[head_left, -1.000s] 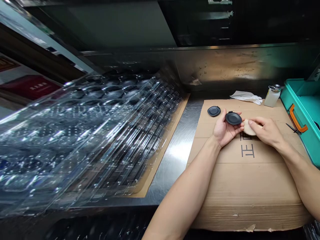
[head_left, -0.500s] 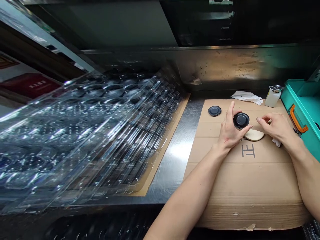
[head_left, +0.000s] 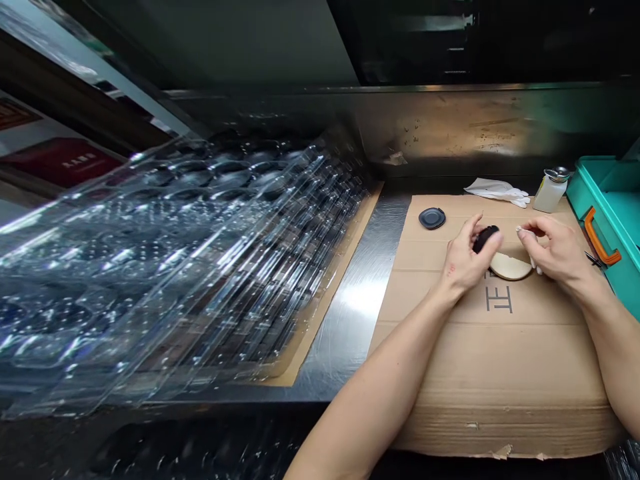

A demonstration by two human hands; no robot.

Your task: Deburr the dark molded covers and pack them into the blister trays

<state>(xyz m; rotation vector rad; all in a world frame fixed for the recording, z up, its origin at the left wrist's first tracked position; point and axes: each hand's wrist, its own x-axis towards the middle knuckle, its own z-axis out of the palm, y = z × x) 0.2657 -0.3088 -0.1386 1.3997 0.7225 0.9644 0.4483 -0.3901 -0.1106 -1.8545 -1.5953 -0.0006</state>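
Observation:
My left hand (head_left: pixel 463 259) is closed around a small black round part (head_left: pixel 486 238), which is tilted so that its edge faces me. Facing it, my right hand (head_left: pixel 557 252) pinches a bit of white cloth (head_left: pixel 535 267); part of the cloth shows at the fingertips and part below the palm. Between and beneath the hands lies a cream round pad (head_left: pixel 511 267) on the cardboard (head_left: pixel 450 360), its far side partly covered by my left hand. A second black rounded part (head_left: pixel 432 218) rests flat on the cardboard beyond my left hand.
Stacked clear plastic trays (head_left: pixel 190 267) fill the left side of the metal bench (head_left: pixel 345 307). At the back right are a white glove (head_left: pixel 497 190) and a pump bottle (head_left: pixel 550 193). A teal toolbox (head_left: pixel 605 220) with an orange handle (head_left: pixel 597 237) borders the right.
My left hand has turned the black part from face-on to edge-on. White cloth now shows at my right fingertips, where none was visible before. The view has shifted slightly.

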